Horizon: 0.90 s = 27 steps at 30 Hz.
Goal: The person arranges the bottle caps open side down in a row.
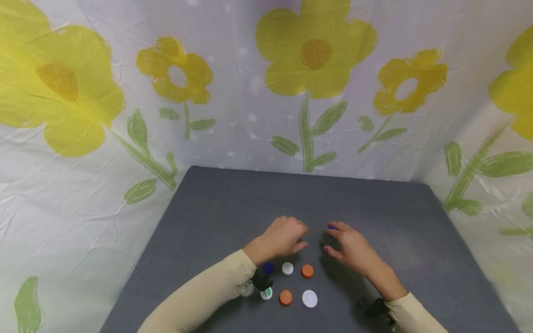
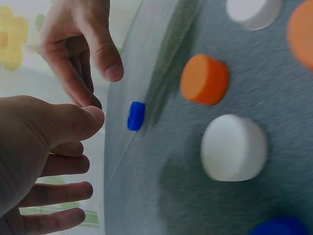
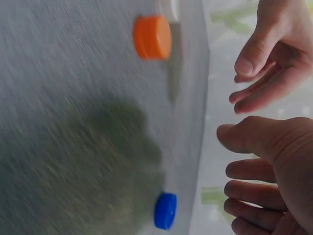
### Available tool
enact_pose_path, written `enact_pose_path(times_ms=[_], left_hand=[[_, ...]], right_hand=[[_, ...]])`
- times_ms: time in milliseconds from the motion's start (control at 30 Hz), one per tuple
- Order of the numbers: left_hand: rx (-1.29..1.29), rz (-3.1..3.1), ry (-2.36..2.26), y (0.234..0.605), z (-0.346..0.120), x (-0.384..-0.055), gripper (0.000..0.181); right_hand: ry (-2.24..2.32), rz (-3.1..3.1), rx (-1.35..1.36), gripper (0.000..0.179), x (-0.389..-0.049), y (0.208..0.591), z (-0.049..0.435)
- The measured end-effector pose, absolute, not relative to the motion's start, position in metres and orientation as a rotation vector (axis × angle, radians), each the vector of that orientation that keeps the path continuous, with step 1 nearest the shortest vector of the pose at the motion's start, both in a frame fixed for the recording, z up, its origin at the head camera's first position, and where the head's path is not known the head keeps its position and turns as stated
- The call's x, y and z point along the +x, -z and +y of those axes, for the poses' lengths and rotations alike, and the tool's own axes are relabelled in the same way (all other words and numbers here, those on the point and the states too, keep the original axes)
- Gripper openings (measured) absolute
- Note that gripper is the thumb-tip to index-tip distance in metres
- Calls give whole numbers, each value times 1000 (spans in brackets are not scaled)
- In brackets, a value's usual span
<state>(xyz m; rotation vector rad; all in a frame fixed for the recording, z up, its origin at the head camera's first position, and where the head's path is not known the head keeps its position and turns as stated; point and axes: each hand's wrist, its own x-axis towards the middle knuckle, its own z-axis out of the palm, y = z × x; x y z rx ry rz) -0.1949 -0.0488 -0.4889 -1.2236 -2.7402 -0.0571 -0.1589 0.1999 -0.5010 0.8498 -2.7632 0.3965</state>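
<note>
My left hand [image 1: 284, 236] hovers over the table, fingers loosely bent and holding nothing. Across from it, my right hand [image 1: 351, 247] is held above the surface with thumb and fingers apart. A blue bottle cap [image 1: 331, 227] shows partly behind the right hand's fingers; in the right wrist view the blue cap [image 3: 165, 211] lies on the table, apart from the fingertips. Nearer the body sit an orange cap [image 1: 307, 271] and a white cap [image 1: 287, 268]. Another blue cap [image 1: 268, 268] lies beside my left wrist.
A front row holds a large white cap [image 1: 309, 299], an orange cap [image 1: 285, 297], a white cap with a green mark [image 1: 266, 293] and a greyish cap [image 1: 247, 290] partly under the left sleeve. Flower-printed curtains [image 1: 237, 115] enclose the dark grey table [image 1: 233, 194].
</note>
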Motion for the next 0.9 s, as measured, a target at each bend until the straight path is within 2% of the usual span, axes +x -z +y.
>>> enact_pose_path(times_ms=[400,900], left_hand=[[-1157,-2731,89,479,-21,-224,40],[-1121,-2897,154,503,16,-245,38]], right_hand=[[-406,-2815,776,48,-182,490,217],[-491,-2899,651,46,-197,499,230]])
